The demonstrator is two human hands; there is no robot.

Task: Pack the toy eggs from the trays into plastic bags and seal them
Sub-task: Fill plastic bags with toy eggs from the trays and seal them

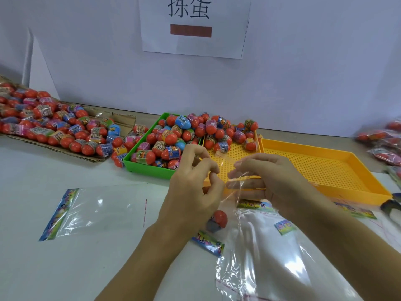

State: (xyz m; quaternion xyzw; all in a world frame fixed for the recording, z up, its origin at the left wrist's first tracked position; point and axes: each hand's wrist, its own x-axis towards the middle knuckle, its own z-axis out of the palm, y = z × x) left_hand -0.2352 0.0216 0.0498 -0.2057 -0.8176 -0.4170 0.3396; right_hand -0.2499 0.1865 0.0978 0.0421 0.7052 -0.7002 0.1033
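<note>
Right above the worktop (32,268), both hands meet at the mouth of a clear plastic bag (230,192): the left hand (193,192) pinches its edge with curled fingers, and the right hand (267,181) grips the film too, it seems, though glare blurs the contact. One toy egg (219,218) lies under the wrists. More eggs fill the green tray (147,168) and the far end of the yellow tray (238,157). An empty bag (97,211) lies flat at left.

Bright, even light, soft shadows; glare on plastic bag (271,257); edges bowed, perhaps slightly blurred at right.
</note>
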